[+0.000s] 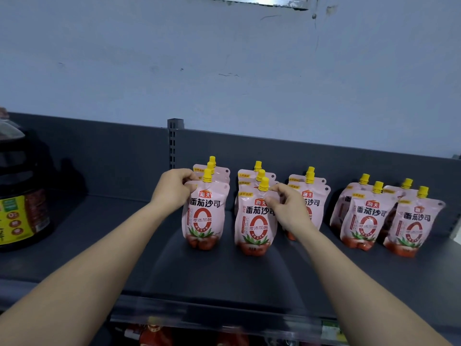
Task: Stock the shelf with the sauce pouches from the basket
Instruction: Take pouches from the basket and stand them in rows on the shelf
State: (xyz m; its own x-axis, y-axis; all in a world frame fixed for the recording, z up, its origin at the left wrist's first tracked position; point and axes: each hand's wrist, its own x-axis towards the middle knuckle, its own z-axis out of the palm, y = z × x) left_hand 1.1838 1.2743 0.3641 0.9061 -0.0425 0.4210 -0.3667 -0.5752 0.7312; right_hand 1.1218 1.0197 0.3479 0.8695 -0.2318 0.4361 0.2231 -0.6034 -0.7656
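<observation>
Pink sauce pouches with yellow caps stand in several rows on the dark grey shelf. My left hand pinches the upper left corner of the front pouch of the leftmost row. My right hand grips the upper right corner of the front pouch of the second row. Both pouches stand upright on the shelf. A third row is partly hidden behind my right hand. Further right stand two more rows, fronted by one pouch and another. The basket is out of view.
A large dark bottle with a yellow label stands on the shelf at far left. The shelf's back panel and an upright post rise behind the pouches. A clear price rail runs along the front edge, with red bottles below.
</observation>
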